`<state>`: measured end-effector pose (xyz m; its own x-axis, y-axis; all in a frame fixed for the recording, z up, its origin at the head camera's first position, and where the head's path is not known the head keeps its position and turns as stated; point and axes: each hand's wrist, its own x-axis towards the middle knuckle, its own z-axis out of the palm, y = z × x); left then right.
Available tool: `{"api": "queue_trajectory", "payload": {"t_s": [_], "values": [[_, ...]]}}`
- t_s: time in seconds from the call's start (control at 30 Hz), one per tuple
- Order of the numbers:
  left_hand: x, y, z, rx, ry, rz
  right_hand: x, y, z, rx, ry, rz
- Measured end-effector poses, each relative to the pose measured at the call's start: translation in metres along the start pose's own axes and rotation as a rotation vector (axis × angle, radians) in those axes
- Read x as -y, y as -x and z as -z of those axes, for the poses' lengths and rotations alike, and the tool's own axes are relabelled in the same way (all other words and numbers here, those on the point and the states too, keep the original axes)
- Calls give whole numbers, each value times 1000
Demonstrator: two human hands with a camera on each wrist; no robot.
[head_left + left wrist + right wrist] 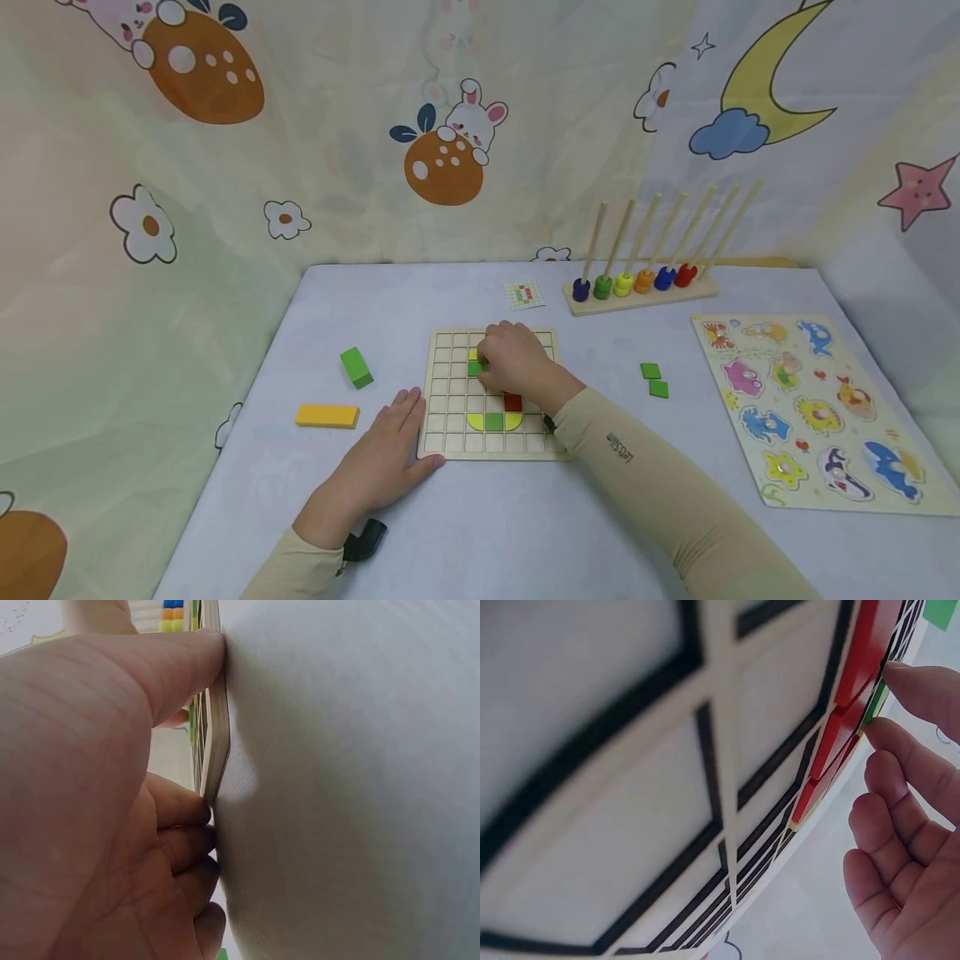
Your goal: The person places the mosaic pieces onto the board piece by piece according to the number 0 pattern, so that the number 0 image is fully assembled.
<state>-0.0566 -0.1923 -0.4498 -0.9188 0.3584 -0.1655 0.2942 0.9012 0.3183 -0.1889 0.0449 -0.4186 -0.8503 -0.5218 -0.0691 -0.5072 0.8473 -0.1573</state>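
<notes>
A wooden grid board (450,417) lies on the table with red, green and yellow tiles in some squares. My right hand (517,358) is over its upper part, hiding several squares. Between thumb and forefinger it pinches a green square tile (875,703), beside red tiles (832,746) in the right wrist view. Below the hand are a red tile (513,403), a green tile (493,422) and yellow rounded tiles (475,422). My left hand (382,454) rests flat at the board's left edge, fingers straight, its thumb (180,667) touching the near edge.
Left lie a green block (356,367) and a yellow block (327,416). Two green tiles (650,371) lie to the right, before an animal puzzle board (817,417). Behind stand a small pattern card (524,295) and a peg rack (645,302) with coloured beads.
</notes>
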Motion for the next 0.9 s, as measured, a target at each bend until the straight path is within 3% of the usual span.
{"api": "queue_trajectory", "payload": {"t_s": [0.4,0.9], "values": [[0,-2,-1,5,-3,10,-19,23,14,-54,-25,-63],[3,-3,-3,9,-10,3,-66,87,19,-144,-67,-218]]}}
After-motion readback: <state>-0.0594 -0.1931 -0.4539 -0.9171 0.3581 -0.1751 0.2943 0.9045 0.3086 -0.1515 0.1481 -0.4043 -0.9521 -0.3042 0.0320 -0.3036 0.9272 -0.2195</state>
